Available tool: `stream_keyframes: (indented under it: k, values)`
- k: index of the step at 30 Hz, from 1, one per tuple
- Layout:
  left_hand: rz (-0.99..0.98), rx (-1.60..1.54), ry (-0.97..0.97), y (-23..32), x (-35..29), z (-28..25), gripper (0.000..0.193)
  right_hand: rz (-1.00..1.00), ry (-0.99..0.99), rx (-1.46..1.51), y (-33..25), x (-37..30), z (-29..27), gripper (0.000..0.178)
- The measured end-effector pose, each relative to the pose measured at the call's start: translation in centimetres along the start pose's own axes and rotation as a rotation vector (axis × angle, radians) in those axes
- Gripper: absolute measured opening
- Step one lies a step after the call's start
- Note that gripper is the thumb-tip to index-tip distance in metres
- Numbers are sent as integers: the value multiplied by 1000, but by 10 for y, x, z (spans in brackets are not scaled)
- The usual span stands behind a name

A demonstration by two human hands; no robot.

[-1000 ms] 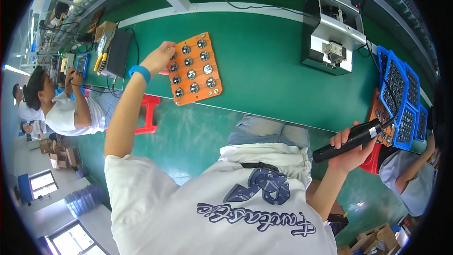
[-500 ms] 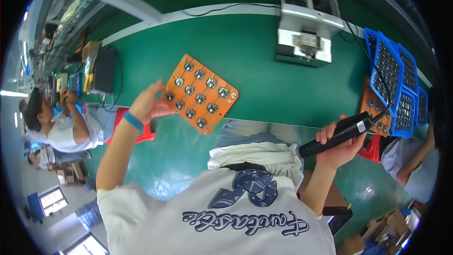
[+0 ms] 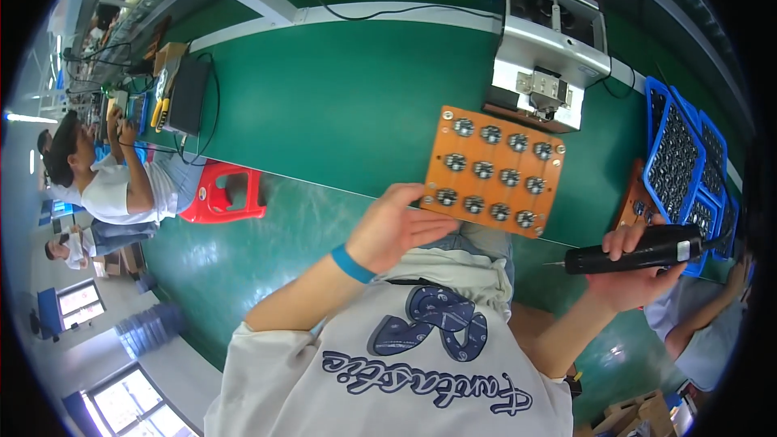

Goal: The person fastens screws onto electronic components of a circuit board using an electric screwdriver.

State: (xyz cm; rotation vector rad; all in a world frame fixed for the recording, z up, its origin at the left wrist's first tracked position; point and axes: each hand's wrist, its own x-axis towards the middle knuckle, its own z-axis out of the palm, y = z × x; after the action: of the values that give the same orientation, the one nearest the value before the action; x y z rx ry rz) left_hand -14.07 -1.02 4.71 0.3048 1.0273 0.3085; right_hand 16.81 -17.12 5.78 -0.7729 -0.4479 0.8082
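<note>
An orange plate (image 3: 496, 155) carries rows of round metal parts and overhangs the near edge of the green worktable. At its near left corner is my left hand (image 3: 396, 231), thumb against the side and fingers passing under the front edge, gripping it. My right hand (image 3: 627, 275) is wrapped round a black electric screwdriver (image 3: 591, 259), to the right of the plate and apart from it. The screwdriver lies nearly level, its thin bit pointing left and its cord leaving on the right.
A grey metal machine (image 3: 544, 57) stands just behind the plate. Blue trays (image 3: 676, 154) of small dark parts are stacked at the right, beside another orange plate (image 3: 634, 198). A red stool (image 3: 231, 192) and a seated co-worker (image 3: 121, 190) are at the left.
My left hand has carried the orange plate rightward and turned it straighter, closer to the machine. My right hand has shifted right and slightly down with the screwdriver. The view has shifted too.
</note>
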Motion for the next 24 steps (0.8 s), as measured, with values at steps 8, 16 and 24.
stream_keyframes:
  k: [8,16,24]
  values:
    - [-17,52,-127,-11,-1,22,50,-204,83,-130,-28,7,38,88]
    - [0,360,-288,-14,8,7,51,-250,-375,-149,-19,74,106,93]
    - [839,903,-38,16,54,2,18,-355,-650,-454,14,125,136,106]
